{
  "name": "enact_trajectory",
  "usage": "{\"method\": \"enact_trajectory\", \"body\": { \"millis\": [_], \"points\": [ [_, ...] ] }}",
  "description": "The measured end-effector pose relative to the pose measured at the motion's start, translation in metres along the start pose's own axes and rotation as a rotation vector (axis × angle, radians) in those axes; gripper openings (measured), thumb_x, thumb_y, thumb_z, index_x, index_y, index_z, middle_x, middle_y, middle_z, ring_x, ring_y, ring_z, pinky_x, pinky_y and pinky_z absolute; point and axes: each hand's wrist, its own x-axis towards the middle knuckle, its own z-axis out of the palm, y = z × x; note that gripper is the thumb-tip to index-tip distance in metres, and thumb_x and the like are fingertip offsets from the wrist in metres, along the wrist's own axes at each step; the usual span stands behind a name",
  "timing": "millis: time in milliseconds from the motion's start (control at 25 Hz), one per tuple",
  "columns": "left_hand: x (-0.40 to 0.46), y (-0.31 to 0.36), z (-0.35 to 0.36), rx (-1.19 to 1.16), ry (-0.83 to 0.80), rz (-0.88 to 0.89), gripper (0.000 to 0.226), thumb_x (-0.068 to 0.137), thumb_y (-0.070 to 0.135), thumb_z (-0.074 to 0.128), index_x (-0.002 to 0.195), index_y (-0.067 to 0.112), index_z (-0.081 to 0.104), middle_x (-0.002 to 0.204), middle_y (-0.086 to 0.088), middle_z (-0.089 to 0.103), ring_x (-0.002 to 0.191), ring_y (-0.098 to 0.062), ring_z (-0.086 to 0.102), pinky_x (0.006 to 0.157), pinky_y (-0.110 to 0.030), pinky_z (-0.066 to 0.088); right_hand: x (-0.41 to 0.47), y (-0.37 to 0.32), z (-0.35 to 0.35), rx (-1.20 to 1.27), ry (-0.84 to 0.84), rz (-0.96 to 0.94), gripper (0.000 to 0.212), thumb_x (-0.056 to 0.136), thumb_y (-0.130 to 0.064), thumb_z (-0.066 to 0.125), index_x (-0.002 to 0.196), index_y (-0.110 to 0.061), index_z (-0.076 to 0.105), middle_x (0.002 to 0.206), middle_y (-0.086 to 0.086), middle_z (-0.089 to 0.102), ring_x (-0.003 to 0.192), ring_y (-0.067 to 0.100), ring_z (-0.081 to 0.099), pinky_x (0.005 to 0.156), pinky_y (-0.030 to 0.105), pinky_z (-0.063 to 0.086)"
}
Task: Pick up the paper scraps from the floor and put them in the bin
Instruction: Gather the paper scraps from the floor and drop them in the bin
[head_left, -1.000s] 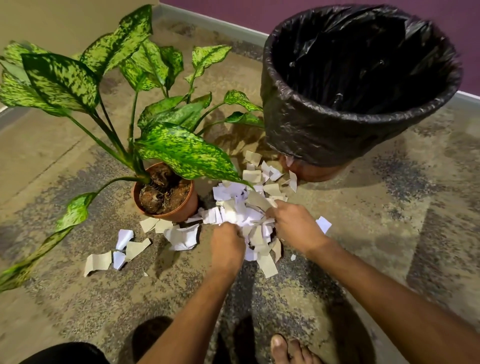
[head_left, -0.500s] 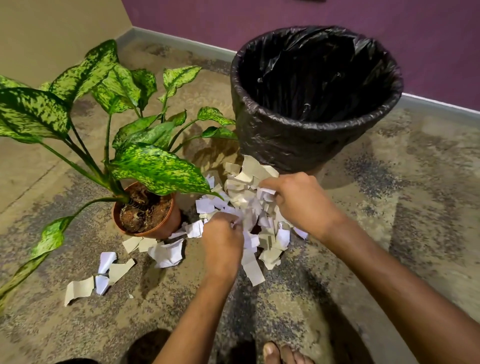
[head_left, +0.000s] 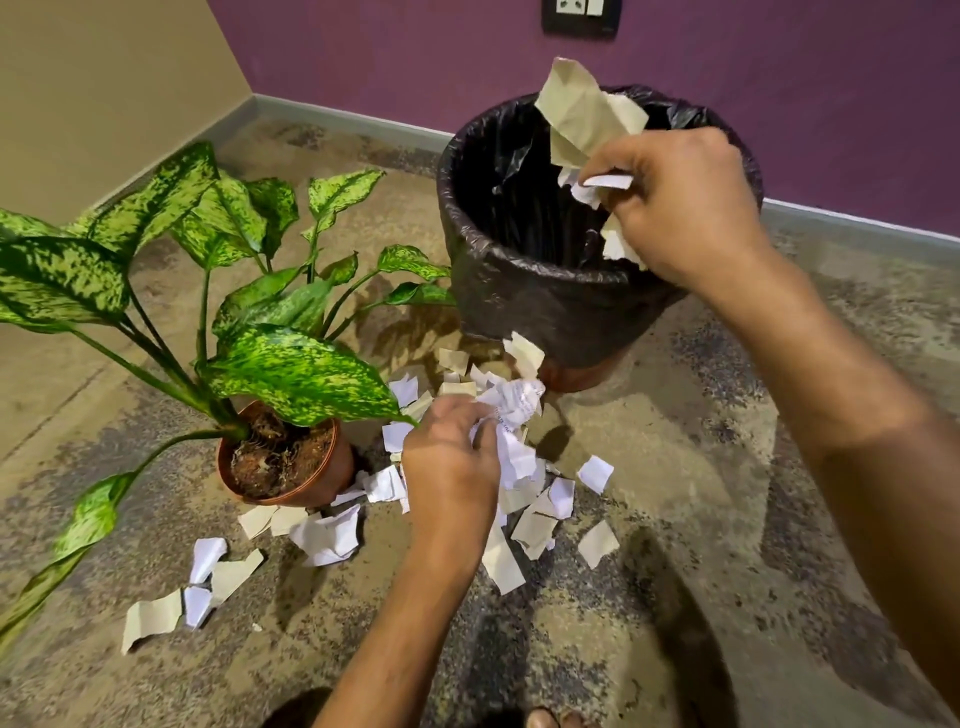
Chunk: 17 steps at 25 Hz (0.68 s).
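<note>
Head view: toes (head_left: 553, 719) cut off

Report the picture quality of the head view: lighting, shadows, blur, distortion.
Head view: warm, dim indoor light; soft shadows fall on the floor behind the plant pot and under the forearms. Wide-angle bending curves the skirting and stretches the right forearm. The right hand and its paper scraps over the bin look slightly soft; no glare.

The mottled floor (head_left: 675, 519) had torn paper scraps (head_left: 530, 535) scattered all over it, plus a potted plant (head_left: 291, 467) and the bin (head_left: 545, 312).
</note>
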Motion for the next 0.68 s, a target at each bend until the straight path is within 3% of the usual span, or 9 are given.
{"method": "enact_trajectory", "body": {
  "millis": [120,240,480,680],
  "points": [
    [0.009,0.018,-0.006,-0.089,0.032,0.032,0.009,0.086,0.002,0.066,0.089,0.005,0.073,0.095,0.001,0.064,0.086,-0.013,0.059,0.077,-0.017,0.046,0.018,0.013,0.011,-0.048,-0.085,-0.018,0.037,0.087,0.000,0.057,0.110,-0.025,0.073,0.117,0.003,0.068,0.108,0.027,0.061,0.093,0.035,0.047],
    [0.021,0.036,-0.016,-0.105,0.139,0.108,0.011,0.083,0.000,0.068,0.089,0.006,0.075,0.091,0.004,0.063,0.080,0.000,0.052,0.070,-0.002,0.041,0.021,0.020,0.019,-0.056,-0.138,-0.044,0.034,0.087,0.001,0.058,0.109,-0.021,0.073,0.133,-0.003,0.060,0.122,0.022,0.054,0.102,0.036,0.042],
    [0.040,0.059,-0.027,-0.099,0.224,0.195,0.011,0.082,0.004,0.069,0.087,0.010,0.076,0.089,0.001,0.070,0.073,-0.010,0.061,0.065,-0.019,0.049,0.020,0.028,0.025,0.068,-0.110,-0.021,0.028,0.095,-0.013,0.057,0.120,-0.022,0.066,0.147,-0.003,0.046,0.127,0.021,0.051,0.107,0.040,0.040],
    [0.066,0.093,-0.025,-0.063,0.221,0.232,0.011,0.084,0.004,0.067,0.090,0.009,0.075,0.090,0.002,0.069,0.076,-0.005,0.059,0.066,-0.011,0.048,0.010,0.039,0.026,0.211,-0.111,0.007,0.041,0.096,-0.014,0.053,0.136,-0.026,0.051,0.154,-0.004,0.033,0.138,0.018,0.037,0.110,0.042,0.039]
  ]
}}
